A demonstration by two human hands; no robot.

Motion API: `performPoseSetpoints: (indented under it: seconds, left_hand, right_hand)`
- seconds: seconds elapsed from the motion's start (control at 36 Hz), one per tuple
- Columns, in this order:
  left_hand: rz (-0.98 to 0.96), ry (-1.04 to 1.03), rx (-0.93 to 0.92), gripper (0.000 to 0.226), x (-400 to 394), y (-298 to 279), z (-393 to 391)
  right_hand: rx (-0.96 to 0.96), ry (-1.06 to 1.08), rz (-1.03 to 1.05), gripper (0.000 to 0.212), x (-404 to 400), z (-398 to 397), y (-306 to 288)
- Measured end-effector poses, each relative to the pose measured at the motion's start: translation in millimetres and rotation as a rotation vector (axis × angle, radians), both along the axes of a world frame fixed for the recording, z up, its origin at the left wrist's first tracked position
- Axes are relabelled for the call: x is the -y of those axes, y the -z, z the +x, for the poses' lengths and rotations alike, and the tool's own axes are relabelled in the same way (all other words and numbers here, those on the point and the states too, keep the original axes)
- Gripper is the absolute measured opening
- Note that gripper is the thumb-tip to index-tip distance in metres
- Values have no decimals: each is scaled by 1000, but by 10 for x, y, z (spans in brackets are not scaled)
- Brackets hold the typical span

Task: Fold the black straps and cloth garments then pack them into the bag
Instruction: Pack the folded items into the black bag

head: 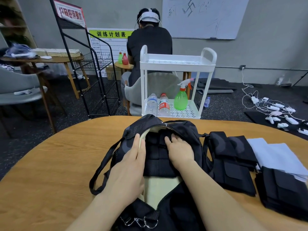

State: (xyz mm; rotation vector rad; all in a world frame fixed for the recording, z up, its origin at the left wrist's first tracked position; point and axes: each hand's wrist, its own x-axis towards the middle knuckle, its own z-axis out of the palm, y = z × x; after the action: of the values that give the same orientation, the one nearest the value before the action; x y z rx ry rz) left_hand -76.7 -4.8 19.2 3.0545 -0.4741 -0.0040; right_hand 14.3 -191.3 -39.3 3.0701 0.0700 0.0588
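Your left hand [131,162] holds the bag [186,129] mouth open with flat fingers; your right hand [179,147], fingers extended, presses the folded black straps [158,165] inside. Releasing the rim risks the opening collapsing and the straps unfolding.

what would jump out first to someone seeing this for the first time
Two hands inside an open black bag mid-table: the left hand holds the opening apart, the right hand presses a folded black garment in. Right of the bag, folded black pieces and a pale cloth wait.
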Motion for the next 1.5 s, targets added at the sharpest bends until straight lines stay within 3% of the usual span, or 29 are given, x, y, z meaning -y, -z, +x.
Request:
performPoseSetpoints:
  seconds: [0.33, 0.44, 0.53, 0.58, 0.64, 0.78, 0.89, 1.06, 1.22, 1.5]
  left_hand:
    - [-21, 35, 63, 99, 13, 129, 21]
    - [-17, 31, 48, 99, 0, 182, 12]
    - [-14, 26, 50, 98, 7, 258, -8]
    - [-11, 23, 74, 96, 10, 299, -15]
    - [-6, 19, 85, 95, 9, 323, -24]
    - [16, 7, 91, 98, 5, 328, -53]
    - [16, -4, 86, 97, 17, 332, -70]
    - [20, -12, 68, 99, 60, 309, -99]
    - [6, -23, 32, 98, 49, 323, -77]
    - [-32, -18, 5, 96, 35, 297, -68]
  right_hand:
    - [-50, -69, 90, 66, 13, -177, -128]
    - [88, -100, 211, 53, 22, -590, -210]
    - [317, -118, 265, 38, 136, -979, -235]
    - [476, -82, 303, 37, 282, -1208, -193]
    - [515, 6, 338, 39, 458, -1398, -107]
    - [352, 266, 284, 31, 864, -1766, 75]
    - [309, 314, 237, 27, 1031, -1883, 112]
    - [151, 258, 128, 53, 1120, -1650, -25]
    - [-67, 393, 122, 79, 1213, -1470, -20]
    - [-135, 365, 89, 44, 1286, -1450, -15]
